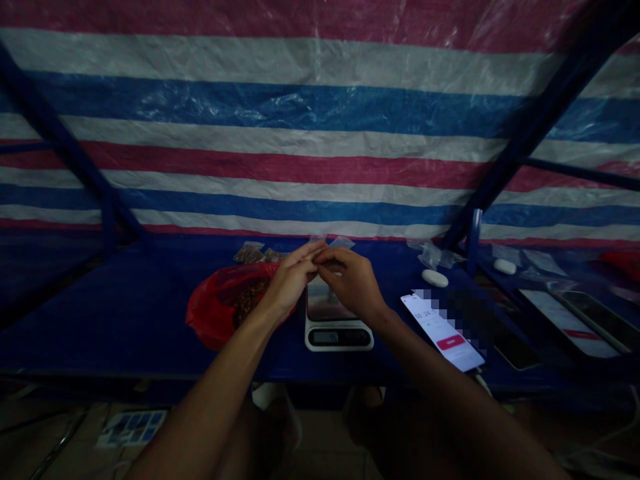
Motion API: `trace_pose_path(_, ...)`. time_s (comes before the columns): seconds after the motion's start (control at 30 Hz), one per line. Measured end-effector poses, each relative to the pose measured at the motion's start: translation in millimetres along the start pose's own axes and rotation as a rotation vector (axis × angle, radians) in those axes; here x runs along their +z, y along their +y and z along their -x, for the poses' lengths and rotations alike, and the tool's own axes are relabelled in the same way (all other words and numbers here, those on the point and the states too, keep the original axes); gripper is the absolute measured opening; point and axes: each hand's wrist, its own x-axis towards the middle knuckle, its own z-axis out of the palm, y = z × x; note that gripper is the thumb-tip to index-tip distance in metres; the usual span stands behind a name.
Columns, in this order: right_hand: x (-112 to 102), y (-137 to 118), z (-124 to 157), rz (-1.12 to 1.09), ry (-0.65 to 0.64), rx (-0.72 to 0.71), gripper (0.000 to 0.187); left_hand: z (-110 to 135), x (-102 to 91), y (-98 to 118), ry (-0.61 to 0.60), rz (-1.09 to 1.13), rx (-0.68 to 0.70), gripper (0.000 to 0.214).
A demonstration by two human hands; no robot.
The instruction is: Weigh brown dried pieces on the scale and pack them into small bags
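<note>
My left hand (296,272) and my right hand (349,275) meet over a small white digital scale (340,338). The fingertips of both are pinched together, and whatever is between them is too small and dark to make out. Under the hands lies the scale's weighing plate, partly covered by them; its display is lit. To the left, beside my left wrist, sits an open red plastic bag (210,303) with a heap of small brown pieces (247,300) in it. Just behind the fingers, bits of a clear plastic bag (343,243) show.
Small filled clear bags (249,253) lie behind the red bag. On the right of the blue table (125,307) are a lit phone (440,333), a white case (435,278), more phones (570,323) and clear bags (433,255). Blue metal bars (475,233) and a striped sheet (300,170) stand behind.
</note>
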Motion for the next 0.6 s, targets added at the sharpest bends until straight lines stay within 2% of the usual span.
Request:
trace_pose_path(0.17,1,3,-3,-0.076,-0.070,0.075,0.020,1,-1.7,-1,0.017,-0.016,-0.049,0.062)
trace_pose_path(0.3,-1,3,-4,-0.026,-0.122,0.076,0.012,2,-4.4,-4,-0.011,-0.037,-0.085,0.069)
trace_pose_path(0.4,-12,1,-5,-0.032,-0.149,0.132,0.009,3,-8.9,-3,-0.058,-0.126,-0.060,0.063)
trace_pose_path(0.47,-25,1,-6,-0.030,-0.157,0.215,0.010,4,-15.4,-1,-0.098,-0.340,-0.035,0.053)
trace_pose_path(0.6,-54,7,-4,0.081,-0.186,0.295,0.007,9,-36.6,4,-0.195,-1.093,0.024,0.037)
